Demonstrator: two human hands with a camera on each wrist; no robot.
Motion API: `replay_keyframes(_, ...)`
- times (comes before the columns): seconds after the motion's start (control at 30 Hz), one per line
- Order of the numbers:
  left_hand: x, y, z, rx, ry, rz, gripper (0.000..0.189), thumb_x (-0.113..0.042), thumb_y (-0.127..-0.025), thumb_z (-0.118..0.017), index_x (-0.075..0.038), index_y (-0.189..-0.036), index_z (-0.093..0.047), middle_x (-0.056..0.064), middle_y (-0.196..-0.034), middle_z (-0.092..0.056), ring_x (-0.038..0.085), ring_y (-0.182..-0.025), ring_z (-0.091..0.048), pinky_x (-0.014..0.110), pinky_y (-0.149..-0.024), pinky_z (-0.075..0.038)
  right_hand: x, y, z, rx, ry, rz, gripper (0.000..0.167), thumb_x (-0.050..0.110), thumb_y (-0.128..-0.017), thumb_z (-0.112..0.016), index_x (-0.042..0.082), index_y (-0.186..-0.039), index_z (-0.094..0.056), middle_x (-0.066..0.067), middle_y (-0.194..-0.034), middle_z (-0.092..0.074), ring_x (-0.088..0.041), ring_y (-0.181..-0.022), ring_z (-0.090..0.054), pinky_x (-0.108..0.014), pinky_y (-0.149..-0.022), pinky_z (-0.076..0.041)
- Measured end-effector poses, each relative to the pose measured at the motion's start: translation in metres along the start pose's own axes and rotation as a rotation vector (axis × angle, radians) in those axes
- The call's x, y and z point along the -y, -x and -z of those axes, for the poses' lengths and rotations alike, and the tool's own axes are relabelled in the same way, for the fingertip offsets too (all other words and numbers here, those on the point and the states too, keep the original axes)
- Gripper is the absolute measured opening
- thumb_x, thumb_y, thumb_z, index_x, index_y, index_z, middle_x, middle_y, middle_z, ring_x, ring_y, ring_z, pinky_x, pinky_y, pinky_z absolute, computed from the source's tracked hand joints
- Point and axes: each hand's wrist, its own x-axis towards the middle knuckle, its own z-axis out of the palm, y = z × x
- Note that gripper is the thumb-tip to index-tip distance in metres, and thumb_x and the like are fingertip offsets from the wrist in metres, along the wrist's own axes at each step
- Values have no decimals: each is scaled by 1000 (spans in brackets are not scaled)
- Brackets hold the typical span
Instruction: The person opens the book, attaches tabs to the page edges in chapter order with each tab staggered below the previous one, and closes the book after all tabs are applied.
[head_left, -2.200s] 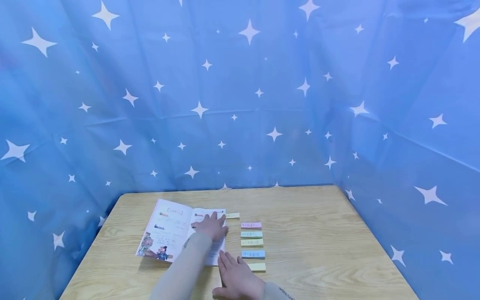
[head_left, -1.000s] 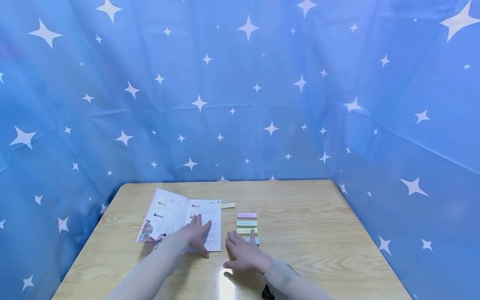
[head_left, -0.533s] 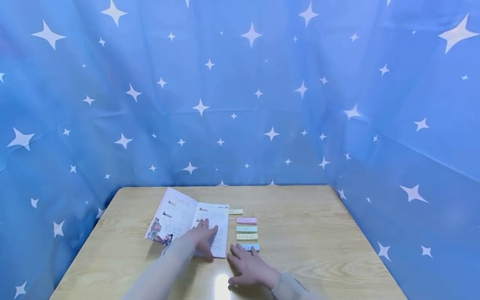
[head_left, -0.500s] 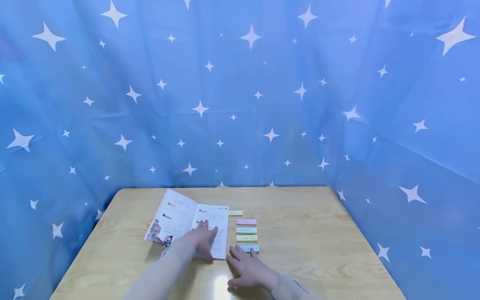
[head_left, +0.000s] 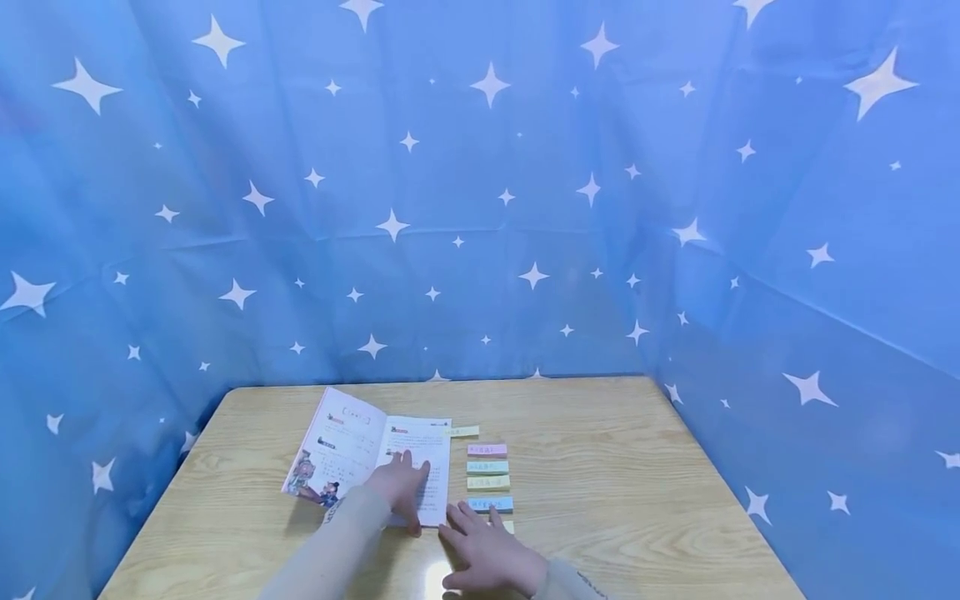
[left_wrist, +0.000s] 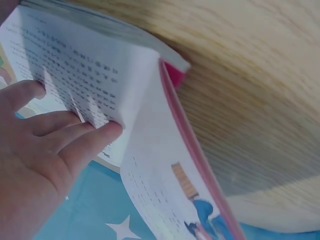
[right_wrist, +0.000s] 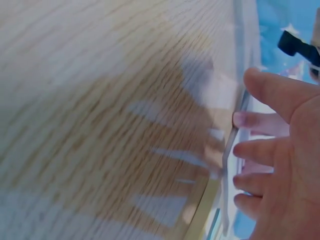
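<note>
An open book (head_left: 341,446) with printed text and cartoon figures lies at the left of the table. My left hand (head_left: 397,486) rests on its right page, fingers spread, thumb at the lower edge. In the left wrist view, the straight fingers press on the text and the left page (left_wrist: 155,165) rises at a slant. A yellow sticky strip (head_left: 463,431) juts from the book's upper right edge. My right hand (head_left: 483,550) is by the book's lower right corner, fingers spread, holding nothing. Its fingertips reach the blue sticky notes (head_left: 502,503) and partly hide a pale yellow pad (head_left: 509,527).
Above the blue pad, pink (head_left: 487,450), green (head_left: 487,467) and yellow (head_left: 487,482) sticky-note pads stand in a column right of the book. The wooden table (head_left: 615,467) extends to the right. A blue star-patterned curtain (head_left: 450,183) surrounds its back and sides.
My left hand has slid from the yellow strip at the page's top down to its lower part. My right hand reached over the blue pad, then drew back towards me, uncovering it.
</note>
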Motion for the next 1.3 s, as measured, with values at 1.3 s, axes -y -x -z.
replay_keyframes(1.3, -2, 11, 28, -84, 26, -232, 88, -17, -70, -79, -27, -149, -40, 9, -162, -10, 35, -130, -44, 49, -101, -42, -19, 5, 21, 41, -82, -29, 73, 51, -87, -63, 10, -145, -46, -18, -154, -31, -35, -142, -25, -70, -107, -18)
